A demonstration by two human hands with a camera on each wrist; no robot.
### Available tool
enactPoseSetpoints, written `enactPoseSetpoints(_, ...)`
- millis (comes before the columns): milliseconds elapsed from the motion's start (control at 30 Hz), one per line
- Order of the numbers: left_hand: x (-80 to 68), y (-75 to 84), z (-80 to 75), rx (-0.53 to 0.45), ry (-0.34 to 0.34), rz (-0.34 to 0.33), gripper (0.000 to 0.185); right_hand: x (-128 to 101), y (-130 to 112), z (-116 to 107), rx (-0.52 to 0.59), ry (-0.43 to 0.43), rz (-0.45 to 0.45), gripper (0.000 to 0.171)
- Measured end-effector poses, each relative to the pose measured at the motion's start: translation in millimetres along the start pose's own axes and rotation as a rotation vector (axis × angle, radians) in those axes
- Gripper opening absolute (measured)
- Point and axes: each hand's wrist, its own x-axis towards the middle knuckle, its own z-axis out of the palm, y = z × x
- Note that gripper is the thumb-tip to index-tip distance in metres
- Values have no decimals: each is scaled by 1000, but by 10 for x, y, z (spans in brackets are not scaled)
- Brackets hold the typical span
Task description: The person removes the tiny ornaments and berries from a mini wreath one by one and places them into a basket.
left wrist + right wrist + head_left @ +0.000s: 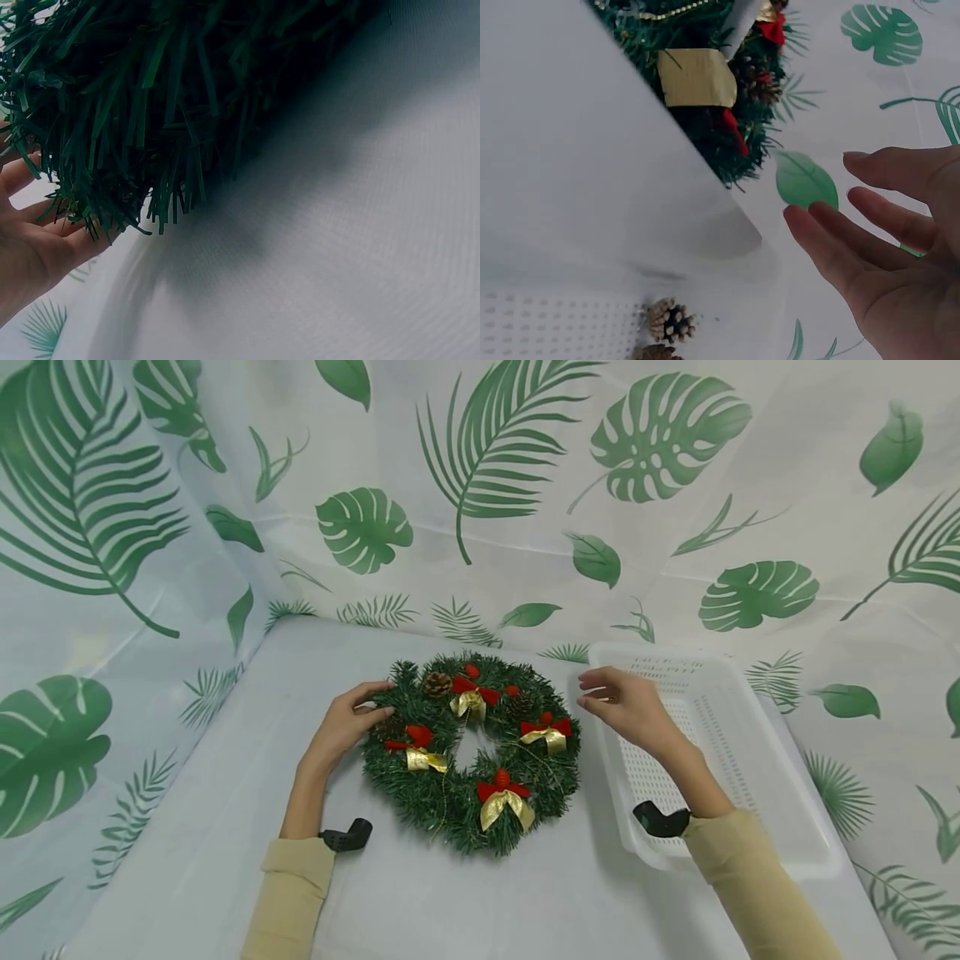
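The left hand [347,723] is resting against the left rim of the wreath [472,752], its fingers curling over the green needles; the left wrist view is showing the fingers [34,225] lying under the bristles, touching them rather than clamping hard. The right hand [626,702] is hovering just off the wreath's upper right edge, above the near corner of the white basket [757,793], fingers loosely spread and holding nothing, as the right wrist view confirms [885,232]. The wreath is lying flat on the pale table [225,827], its gold and red bows [506,797] and a pine cone [437,683] still attached. Two loose pine cones [667,322] are already sitting in the basket, so some picking-off seems done, with most of the trimmings left.
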Motion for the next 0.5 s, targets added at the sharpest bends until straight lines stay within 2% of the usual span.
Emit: enactPoseSetpoints(500,1,4,4,-12,3,-3,48,152,-109,189,55,-61,3,37)
